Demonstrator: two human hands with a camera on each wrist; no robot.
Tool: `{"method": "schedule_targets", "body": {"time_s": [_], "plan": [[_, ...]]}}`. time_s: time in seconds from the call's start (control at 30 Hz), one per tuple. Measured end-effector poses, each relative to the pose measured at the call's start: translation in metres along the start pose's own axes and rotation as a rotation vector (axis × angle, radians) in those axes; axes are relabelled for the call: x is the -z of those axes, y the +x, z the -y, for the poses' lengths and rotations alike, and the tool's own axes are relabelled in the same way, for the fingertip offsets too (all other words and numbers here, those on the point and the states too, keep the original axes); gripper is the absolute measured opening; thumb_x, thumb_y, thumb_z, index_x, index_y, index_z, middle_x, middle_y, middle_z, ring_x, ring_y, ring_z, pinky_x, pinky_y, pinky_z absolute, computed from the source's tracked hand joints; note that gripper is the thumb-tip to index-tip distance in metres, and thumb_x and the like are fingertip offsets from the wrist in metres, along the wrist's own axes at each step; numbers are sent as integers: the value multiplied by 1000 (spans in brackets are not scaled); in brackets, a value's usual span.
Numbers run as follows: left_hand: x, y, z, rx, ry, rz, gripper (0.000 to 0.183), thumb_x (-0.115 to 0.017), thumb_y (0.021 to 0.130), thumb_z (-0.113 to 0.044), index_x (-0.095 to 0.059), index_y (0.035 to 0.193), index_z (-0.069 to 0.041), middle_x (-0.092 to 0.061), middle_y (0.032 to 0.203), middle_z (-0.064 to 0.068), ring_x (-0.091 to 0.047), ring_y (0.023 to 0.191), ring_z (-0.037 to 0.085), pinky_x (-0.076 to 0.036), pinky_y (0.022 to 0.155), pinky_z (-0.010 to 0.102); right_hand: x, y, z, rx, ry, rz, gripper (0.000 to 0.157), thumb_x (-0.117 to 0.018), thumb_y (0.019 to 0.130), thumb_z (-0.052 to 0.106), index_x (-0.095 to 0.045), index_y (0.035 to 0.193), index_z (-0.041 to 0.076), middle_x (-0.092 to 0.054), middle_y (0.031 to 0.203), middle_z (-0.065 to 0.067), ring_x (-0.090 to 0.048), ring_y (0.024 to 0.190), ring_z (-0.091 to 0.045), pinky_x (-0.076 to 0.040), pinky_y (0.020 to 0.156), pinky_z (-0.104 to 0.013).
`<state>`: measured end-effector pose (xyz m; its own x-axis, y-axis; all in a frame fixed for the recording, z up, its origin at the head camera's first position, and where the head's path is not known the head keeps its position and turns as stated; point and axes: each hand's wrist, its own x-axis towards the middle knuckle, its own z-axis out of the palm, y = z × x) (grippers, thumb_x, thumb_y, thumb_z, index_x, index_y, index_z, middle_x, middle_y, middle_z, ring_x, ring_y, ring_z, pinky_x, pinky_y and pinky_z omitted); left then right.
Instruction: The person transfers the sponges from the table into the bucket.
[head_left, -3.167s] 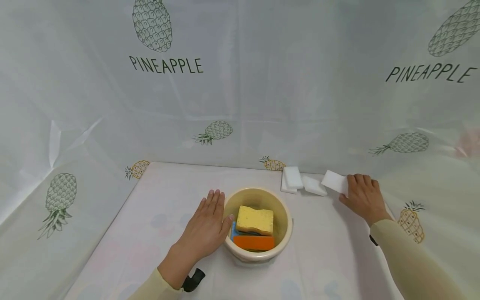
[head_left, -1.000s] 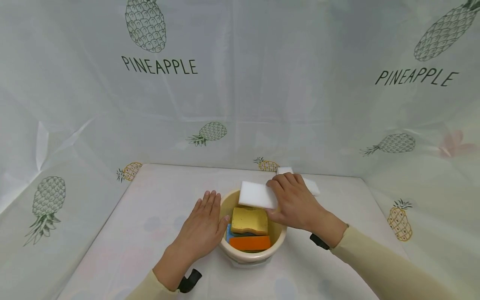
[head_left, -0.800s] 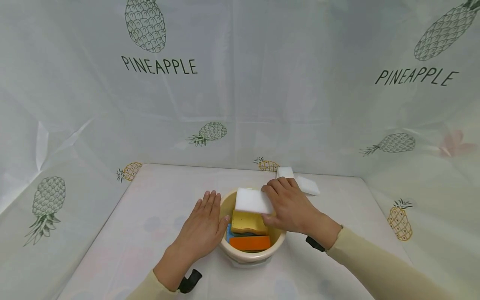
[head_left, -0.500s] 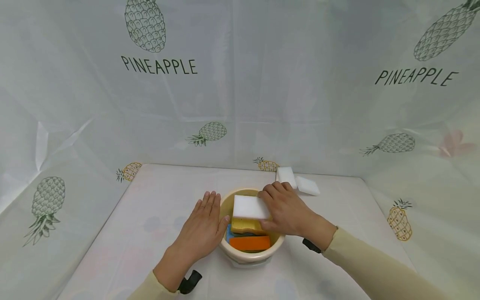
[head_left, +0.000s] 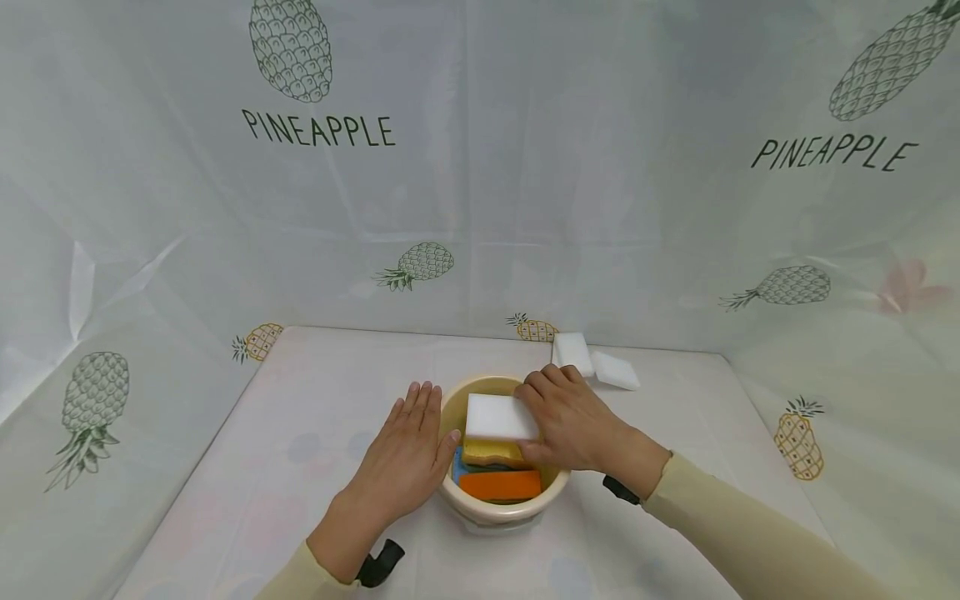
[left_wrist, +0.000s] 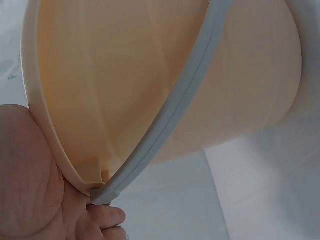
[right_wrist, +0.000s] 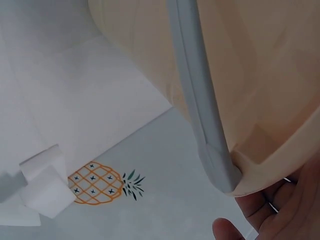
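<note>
A cream bucket [head_left: 491, 510] with a grey handle [left_wrist: 167, 115] stands on the table. My left hand [head_left: 401, 458] lies against its left rim, fingers straight, the thumb at the edge. With my right hand [head_left: 573, 425] I grip the right end of a white sponge [head_left: 501, 417], which sits within the bucket's mouth over a yellow sponge [head_left: 493, 452]. An orange sponge [head_left: 500, 485] and a sliver of blue sponge [head_left: 457, 464] show in front. The right wrist view has my right hand [right_wrist: 285, 210] at the rim; the white sponge is hidden there.
More white sponges [head_left: 617, 371] lie at the table's back edge, behind my right hand. A pineapple-print sheet [head_left: 480, 167] rises behind the table [head_left: 322, 392] and along its sides.
My right hand has carried the white sponge from the back right over to the bucket and lowered it inside, partly covering the yellow sponge. My left hand has stayed at the rim.
</note>
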<state>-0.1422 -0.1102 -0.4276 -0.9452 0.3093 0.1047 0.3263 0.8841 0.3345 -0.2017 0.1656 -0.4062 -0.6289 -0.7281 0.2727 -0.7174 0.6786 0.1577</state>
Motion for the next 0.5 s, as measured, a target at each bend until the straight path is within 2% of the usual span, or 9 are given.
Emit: {"method": "schedule_targets", "body": {"time_s": [0.5], "plan": [[1, 0, 0, 2, 2, -1, 74, -40, 114, -47, -27, 164, 6, -26, 172, 24, -18, 162, 39, -19, 131, 57, 2, 1, 1, -3, -18, 32, 62, -72, 88, 59, -65, 126, 10, -65, 116, -4, -53, 103, -25, -42, 87, -41]]}}
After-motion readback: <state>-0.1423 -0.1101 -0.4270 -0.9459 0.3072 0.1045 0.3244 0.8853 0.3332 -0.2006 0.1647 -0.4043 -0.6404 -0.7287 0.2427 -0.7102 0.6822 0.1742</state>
